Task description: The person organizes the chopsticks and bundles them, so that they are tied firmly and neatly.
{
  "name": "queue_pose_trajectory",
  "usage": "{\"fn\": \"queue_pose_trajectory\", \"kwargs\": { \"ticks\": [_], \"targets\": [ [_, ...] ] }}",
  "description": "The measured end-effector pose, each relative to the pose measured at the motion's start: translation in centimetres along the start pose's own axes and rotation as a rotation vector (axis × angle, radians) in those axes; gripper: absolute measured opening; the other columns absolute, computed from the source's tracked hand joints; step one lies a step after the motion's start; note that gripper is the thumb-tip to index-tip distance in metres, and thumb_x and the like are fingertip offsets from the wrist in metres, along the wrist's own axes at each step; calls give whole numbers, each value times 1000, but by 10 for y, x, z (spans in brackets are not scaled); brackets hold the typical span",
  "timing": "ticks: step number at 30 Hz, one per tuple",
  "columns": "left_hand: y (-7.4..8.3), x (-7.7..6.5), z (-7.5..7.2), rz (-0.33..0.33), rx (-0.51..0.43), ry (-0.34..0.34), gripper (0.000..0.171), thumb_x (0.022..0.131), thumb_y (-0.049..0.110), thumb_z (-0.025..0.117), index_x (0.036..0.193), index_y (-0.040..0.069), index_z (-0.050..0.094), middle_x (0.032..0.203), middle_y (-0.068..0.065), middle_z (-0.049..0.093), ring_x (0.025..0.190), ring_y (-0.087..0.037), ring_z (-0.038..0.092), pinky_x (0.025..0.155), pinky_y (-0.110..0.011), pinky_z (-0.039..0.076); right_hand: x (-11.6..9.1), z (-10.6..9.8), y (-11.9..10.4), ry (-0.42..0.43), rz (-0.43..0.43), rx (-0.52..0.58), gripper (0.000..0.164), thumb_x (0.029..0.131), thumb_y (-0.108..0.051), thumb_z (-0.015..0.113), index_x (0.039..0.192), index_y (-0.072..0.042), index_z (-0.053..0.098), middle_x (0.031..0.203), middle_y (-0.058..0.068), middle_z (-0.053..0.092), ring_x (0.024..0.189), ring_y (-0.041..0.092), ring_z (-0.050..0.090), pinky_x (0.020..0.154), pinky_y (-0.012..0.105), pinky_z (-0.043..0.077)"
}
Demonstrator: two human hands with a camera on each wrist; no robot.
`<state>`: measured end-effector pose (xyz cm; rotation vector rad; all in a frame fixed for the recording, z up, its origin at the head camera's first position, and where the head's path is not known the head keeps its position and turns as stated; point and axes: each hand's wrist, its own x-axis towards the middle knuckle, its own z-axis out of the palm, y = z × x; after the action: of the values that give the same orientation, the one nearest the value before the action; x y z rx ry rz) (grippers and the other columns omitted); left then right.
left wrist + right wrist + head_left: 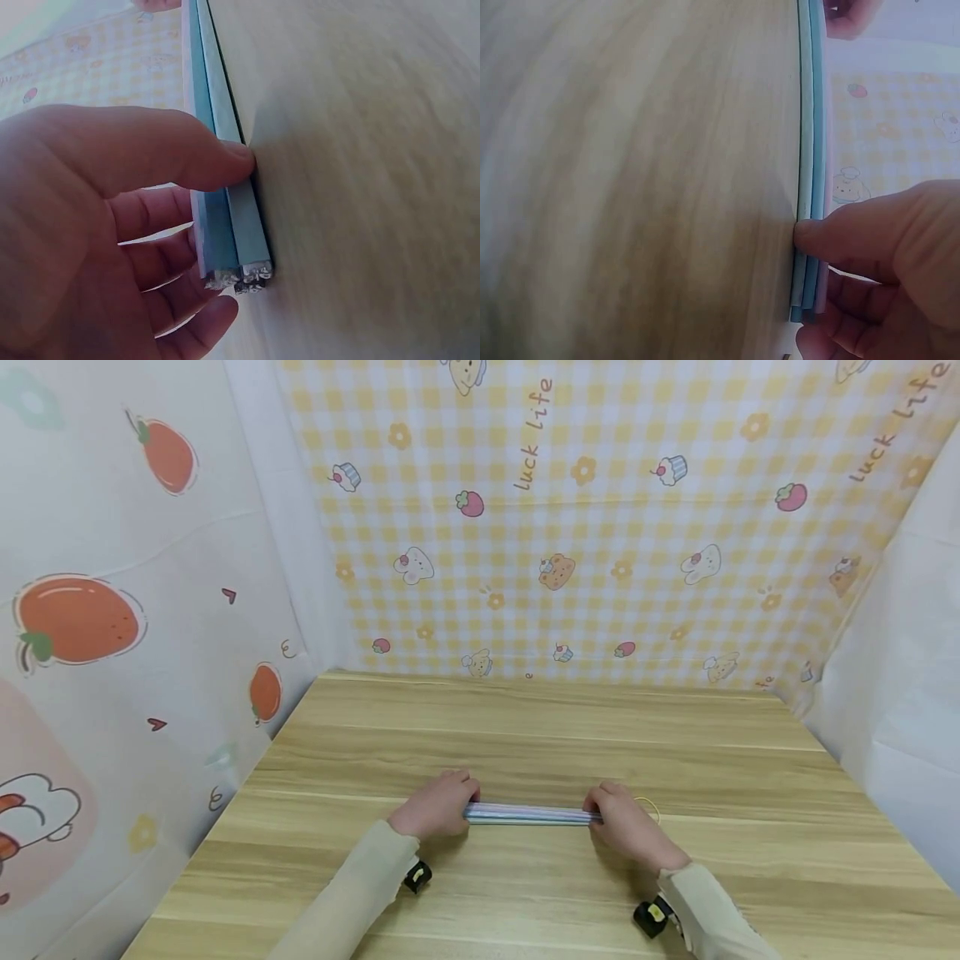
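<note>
A bundle of long, thin pastel sticks [531,814] in teal, pale blue and lilac lies crosswise over the wooden table. My left hand [441,803] grips its left end, with the thumb on the near side and the other fingers behind. In the left wrist view, the rough silvery ends of the sticks [247,274] stick out past that thumb. At the other end, my right hand [624,821] pinches the bundle the same way, its thumb [814,238] pressing the pale outer stick. Beside the right hand, a thin yellow band [651,807] is partly hidden.
The wood-grain table [525,893] reaches back to a yellow checked cloth [585,527] with small cartoon prints. A white printed sheet [150,610] hangs along the left side, and plain white cloth [900,652] along the right. Small black wrist cameras sit under both sleeves.
</note>
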<state>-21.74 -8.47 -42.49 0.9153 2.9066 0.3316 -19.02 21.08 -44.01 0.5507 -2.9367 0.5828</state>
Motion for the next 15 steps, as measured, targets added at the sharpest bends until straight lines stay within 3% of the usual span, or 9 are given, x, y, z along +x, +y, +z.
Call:
{"fn": "queue_pose_trajectory", "kwargs": {
  "ticks": [15],
  "targets": [
    [0, 1, 3, 2, 32, -3, 26, 71, 9, 72, 96, 10, 63, 87, 5, 54, 81, -13, 44, 74, -28, 42, -1, 0, 1, 1, -18, -13, 16, 75, 7, 66, 76, -8, 59, 76, -2, 50, 73, 11, 44, 64, 26, 41]
  ]
}}
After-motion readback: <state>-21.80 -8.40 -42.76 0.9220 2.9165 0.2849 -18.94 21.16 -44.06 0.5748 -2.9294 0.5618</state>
